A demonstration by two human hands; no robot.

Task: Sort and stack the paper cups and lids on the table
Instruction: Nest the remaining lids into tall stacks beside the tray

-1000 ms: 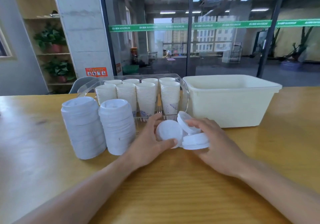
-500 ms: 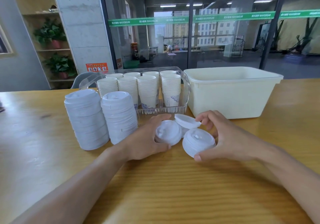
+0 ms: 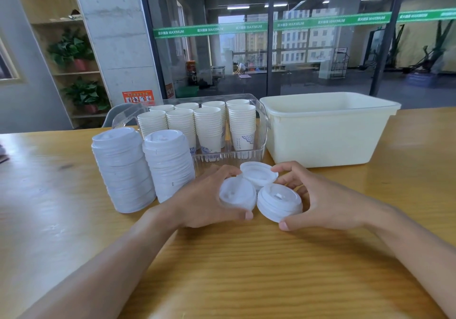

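Each hand grips a white plastic lid: left hand point(image 3: 204, 200), right hand point(image 3: 323, 200); aligning rims squarely should help nesting.

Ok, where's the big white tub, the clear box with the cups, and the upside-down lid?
Big white tub point(image 3: 328, 141), head view, front wall.
Clear box point(image 3: 263, 111), head view, right rim.
Upside-down lid point(image 3: 257, 174), head view, its hollow inside.

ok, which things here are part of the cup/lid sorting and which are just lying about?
Job:
left hand holding a lid
right hand holding a lid
third lid
lid stacks
cup stacks in clear tray

Lying about:
cream tub
potted plants
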